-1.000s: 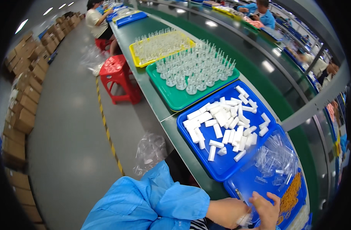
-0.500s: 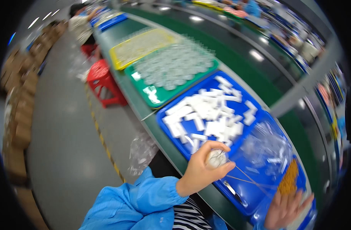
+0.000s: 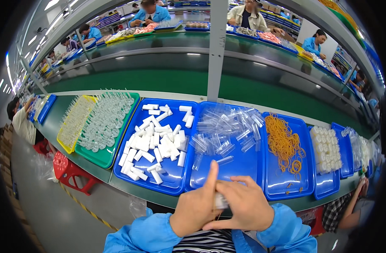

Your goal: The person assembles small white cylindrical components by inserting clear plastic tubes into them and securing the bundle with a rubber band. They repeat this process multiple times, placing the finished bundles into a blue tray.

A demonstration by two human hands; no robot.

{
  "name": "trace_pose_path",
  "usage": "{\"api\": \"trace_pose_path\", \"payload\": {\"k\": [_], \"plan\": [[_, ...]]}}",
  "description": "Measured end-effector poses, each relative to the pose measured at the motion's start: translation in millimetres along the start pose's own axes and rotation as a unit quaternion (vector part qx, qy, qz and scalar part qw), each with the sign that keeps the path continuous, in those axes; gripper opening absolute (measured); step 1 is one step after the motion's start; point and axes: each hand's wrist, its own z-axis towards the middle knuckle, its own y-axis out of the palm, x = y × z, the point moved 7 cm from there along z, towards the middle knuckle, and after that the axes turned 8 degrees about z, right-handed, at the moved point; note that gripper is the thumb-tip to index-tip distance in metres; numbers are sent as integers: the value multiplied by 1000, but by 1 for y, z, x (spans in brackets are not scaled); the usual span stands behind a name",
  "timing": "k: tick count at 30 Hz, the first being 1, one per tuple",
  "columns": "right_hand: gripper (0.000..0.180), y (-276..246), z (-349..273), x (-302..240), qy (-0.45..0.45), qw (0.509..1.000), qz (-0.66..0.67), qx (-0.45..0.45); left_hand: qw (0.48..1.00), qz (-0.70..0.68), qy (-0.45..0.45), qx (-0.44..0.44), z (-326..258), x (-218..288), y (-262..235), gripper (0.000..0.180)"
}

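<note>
My left hand (image 3: 196, 211) is closed around a small whitish bundle (image 3: 220, 201), its index finger pointing up. Curled over the bundle from the other side, my right hand (image 3: 248, 207) presses its fingers against it while its thumb stretches below. Both hands hide most of the bundle, so its kind is unclear. They meet over the near edge of a blue tray (image 3: 243, 169) holding clear plastic tubes (image 3: 226, 126). To the left, another blue tray (image 3: 176, 179) carries white cylindrical pieces (image 3: 153, 141). Orange rubber bands (image 3: 282, 141) lie heaped in the blue tray (image 3: 281, 185) on the right.
Farther left stand a green tray (image 3: 101, 158) of clear stemmed parts and a yellow tray (image 3: 66, 145). Rolled white pieces (image 3: 325, 147) are stacked at right. A metal post (image 3: 217, 50) rises behind the trays. Red stools (image 3: 72, 170) and co-workers (image 3: 150, 14) are around.
My view has swung to the right. My right hand, spread over the rubber bands with thin strands stretching toward it from the left hand, has come in to meet the left hand at the bundle.
</note>
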Motion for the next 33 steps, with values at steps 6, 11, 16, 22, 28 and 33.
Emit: {"api": "trace_pose_path", "payload": {"k": [6,11,16,22,28,33], "plan": [[47,-1,-15,14,19,995,-81,-45,946,-320,-36,-21,1,-17,-10,35],[26,7,-18,-51,-173,971,108,-121,657,-655,-250,-277,-20,-41,51,30],[41,10,-15,-18,-182,982,22,42,540,-741,-350,-194,-38,-21,63,30],[89,24,-16,40,81,908,404,72,939,-273,22,207,-12,-26,-6,77],[69,20,-6,13,-60,994,69,67,988,30,82,125,-3,-21,6,100],[47,32,-1,19,-1,990,115,87,987,89,75,108,-8,-18,16,92]]}}
